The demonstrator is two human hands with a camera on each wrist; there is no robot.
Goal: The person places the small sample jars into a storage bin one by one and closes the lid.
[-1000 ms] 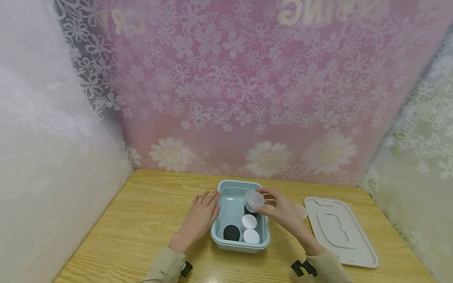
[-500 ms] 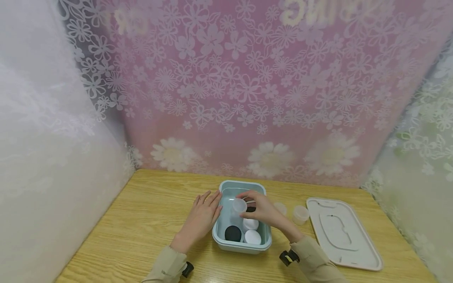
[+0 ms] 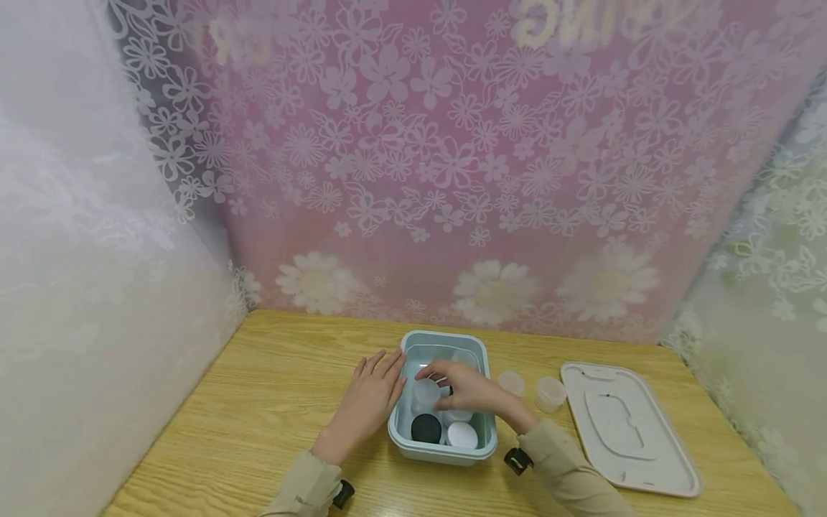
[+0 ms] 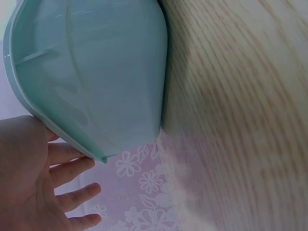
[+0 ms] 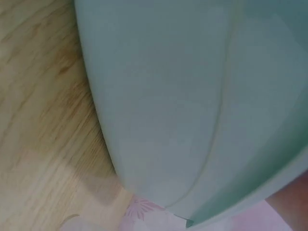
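A light blue plastic bin (image 3: 441, 454) stands mid-table. My left hand (image 3: 377, 386) lies flat against its left wall with straight fingers; the left wrist view shows those fingers (image 4: 72, 192) beside the bin's outer wall (image 4: 96, 72). My right hand (image 3: 447, 378) reaches down into the bin and grips a small clear jar (image 3: 426, 394) low inside. Near the bin's front sit a black-lidded jar (image 3: 426, 428) and a white-lidded jar (image 3: 461, 435), with another white lid (image 3: 457, 416) partly under my hand. The right wrist view shows only the bin wall (image 5: 192, 96) and the tabletop.
Two small clear containers (image 3: 511, 381) (image 3: 550, 393) stand on the wooden table (image 3: 271, 388) just right of the bin. A white rectangular lid (image 3: 627, 431) lies flat at the far right. Flowered curtains close in the back and both sides.
My right hand has carried the clear jar from above the bin's right rim leftward and down into the bin. The left hand has stayed against the bin's left wall.
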